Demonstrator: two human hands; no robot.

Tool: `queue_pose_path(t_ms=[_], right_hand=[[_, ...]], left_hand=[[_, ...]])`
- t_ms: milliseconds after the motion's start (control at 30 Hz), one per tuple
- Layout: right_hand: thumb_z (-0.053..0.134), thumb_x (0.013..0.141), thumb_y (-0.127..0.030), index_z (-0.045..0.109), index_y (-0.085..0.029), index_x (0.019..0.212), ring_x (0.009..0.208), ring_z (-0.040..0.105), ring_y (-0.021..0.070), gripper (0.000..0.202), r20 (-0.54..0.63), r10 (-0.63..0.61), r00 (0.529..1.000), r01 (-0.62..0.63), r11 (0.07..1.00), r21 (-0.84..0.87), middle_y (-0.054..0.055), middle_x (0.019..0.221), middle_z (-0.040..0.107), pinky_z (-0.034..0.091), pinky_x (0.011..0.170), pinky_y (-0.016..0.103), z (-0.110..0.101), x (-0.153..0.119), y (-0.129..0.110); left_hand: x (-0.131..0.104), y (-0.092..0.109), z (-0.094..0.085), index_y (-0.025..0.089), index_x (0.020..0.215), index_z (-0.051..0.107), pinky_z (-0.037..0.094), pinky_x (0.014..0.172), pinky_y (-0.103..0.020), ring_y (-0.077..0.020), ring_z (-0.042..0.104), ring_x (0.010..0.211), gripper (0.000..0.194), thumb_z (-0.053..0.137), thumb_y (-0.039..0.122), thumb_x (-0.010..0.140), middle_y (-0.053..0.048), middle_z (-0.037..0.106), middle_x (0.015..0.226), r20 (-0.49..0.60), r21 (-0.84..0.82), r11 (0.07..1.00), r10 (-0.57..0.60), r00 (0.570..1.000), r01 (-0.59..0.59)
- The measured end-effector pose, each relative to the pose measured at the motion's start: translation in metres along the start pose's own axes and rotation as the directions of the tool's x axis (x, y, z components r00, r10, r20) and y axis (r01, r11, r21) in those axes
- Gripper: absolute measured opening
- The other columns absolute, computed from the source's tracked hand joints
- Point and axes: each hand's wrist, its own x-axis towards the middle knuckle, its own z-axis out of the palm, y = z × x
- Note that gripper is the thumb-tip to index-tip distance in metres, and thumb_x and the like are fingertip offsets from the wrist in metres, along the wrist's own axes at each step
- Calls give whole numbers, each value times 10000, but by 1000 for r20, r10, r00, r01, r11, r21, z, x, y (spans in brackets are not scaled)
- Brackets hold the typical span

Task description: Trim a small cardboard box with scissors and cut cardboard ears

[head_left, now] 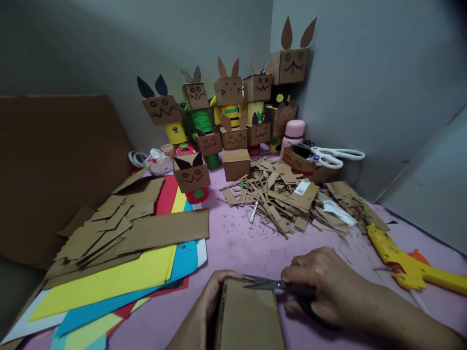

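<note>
Low in the view, my left hand point(211, 302) is wrapped along the left side of a brown cardboard box point(251, 316). Its fingers curl behind the box's far edge and are partly hidden. My right hand point(321, 287) grips the black handle of a pair of scissors point(270, 284). The blades are slightly parted and point left, lying at the far top edge of the box. Whether they bite into the cardboard, I cannot tell.
Cardboard pieces point(109, 228) overlap coloured paper sheets point(109, 282) on the left. Cardboard scraps point(280, 194) are heaped mid-table. Several box-headed animal figures point(229, 92) stand behind, beside a pink bottle point(294, 131). White-handled scissors point(335, 156) and a yellow glue gun point(404, 265) are at right.
</note>
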Motion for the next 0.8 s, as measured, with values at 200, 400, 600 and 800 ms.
queue_pose_path(t_ms=[200,400,600,800], right_hand=[[600,798,-368,606,-221,708,519,530,118,172,-9,0,1000,0,1000,12,-3,602,649,221,495,265,2,-3,2],[584,802,-331,600,-255,754,551,529,130,92,-22,1,1000,-1,1000,4,-14,643,639,222,510,266,1,-4,0],[569,776,-274,584,-263,757,545,502,135,27,-14,-7,1000,7,1000,-17,-18,639,621,212,510,271,-4,-1,-5],[557,763,-252,569,-254,730,535,475,127,35,-5,-25,1000,25,999,-19,-23,616,598,212,501,270,-3,-1,-4]], left_hand=[[5,4,-2,234,1047,534,491,757,-399,-247,566,825,514,761,320,593,-32,598,902,93,-7,999,-31,995,32],[8,20,-11,236,1038,535,495,791,-412,-261,565,892,488,751,337,612,-44,612,941,186,23,997,-78,979,76],[8,15,-8,245,1052,533,498,805,-425,-279,572,929,511,751,349,602,-52,617,992,173,26,998,-63,983,59],[3,13,0,237,1090,497,467,869,-450,-282,561,942,582,759,337,580,-47,603,975,112,56,998,-27,993,21]])
